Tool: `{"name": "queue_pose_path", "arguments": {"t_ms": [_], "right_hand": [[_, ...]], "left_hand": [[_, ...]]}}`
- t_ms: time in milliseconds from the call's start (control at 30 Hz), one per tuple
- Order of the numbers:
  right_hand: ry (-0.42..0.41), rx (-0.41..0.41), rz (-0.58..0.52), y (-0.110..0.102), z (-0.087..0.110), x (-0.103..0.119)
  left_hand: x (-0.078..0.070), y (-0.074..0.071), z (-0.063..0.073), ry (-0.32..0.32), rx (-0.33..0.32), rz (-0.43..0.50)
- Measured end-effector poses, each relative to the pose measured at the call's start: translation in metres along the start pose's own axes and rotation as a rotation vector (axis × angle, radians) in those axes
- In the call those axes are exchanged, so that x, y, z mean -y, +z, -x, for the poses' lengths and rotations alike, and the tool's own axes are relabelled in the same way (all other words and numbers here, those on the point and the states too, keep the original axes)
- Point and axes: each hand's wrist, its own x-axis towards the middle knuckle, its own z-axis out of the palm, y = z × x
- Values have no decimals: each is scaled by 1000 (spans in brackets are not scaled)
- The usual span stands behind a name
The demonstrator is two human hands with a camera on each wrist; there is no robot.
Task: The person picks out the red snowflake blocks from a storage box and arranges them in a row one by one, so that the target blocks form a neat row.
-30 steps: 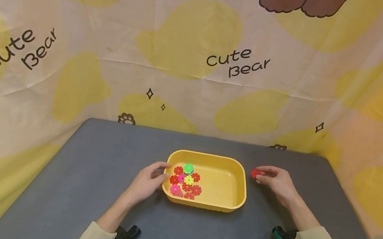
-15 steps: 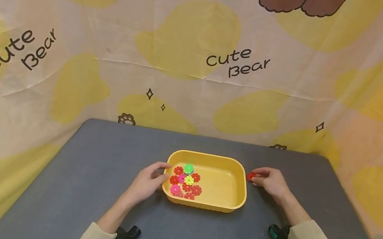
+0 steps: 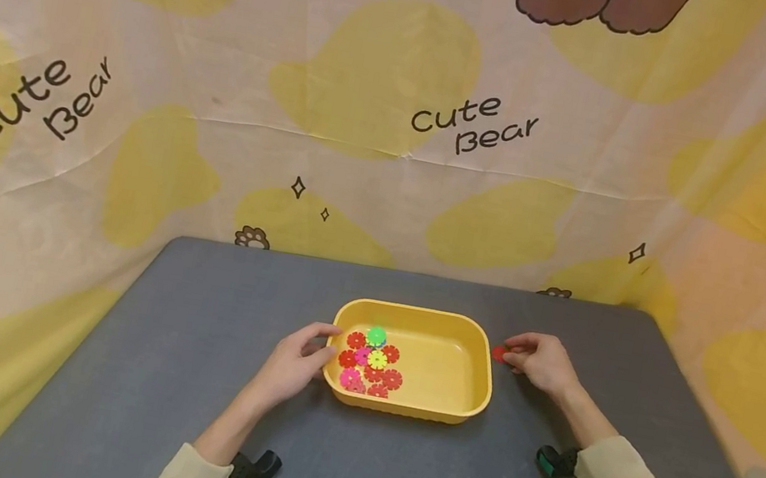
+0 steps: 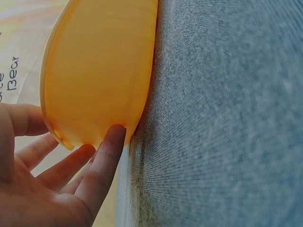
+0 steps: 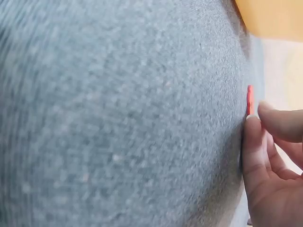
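Observation:
Several flower-shaped plastic discs [image 3: 376, 359] in red, pink, yellow and green lie heaped at the left end of a yellow plastic basin [image 3: 439, 405]. The left hand [image 3: 294, 361] holds that end: fingertips [image 4: 116, 135] press the outer wall in the left wrist view, and one digit reaches the rim. Just outside the basin's right end, the right hand [image 3: 545, 363] pinches a red notched disc [image 3: 499, 352] between thumb and finger. In the right wrist view this disc [image 5: 250, 99] appears edge-on, low against the table surface; whether it touches is hard to tell.
Basin and hands are on or over a grey-blue cloth-covered table [image 3: 230, 289]. A printed "Cute Bear" curtain [image 3: 375, 102] hangs behind and at both sides. Dark wrist cameras [image 3: 256, 469] are strapped to both arms.
With the red disc pinched, the right hand has moved slightly left and nearer the basin's right wall, mostly in the first half second. The left hand, basin and heaped discs stay put.

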Motion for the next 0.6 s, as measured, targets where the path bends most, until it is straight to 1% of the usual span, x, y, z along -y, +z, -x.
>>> {"name": "queue_pose_path", "arguments": {"t_ms": [100, 267, 433, 600], "right_hand": [[-2, -18, -22, -4, 3, 1], [-32, -29, -11, -14, 10, 8], [-68, -51, -20, -23, 16, 22], [-94, -68, -3, -24, 21, 38]], "left_hand": [[0, 0, 0, -11, -3, 4], [0, 0, 0, -15, -11, 1], [1, 1, -1, -13, -15, 4], [1, 2, -1, -17, -14, -14]]}}
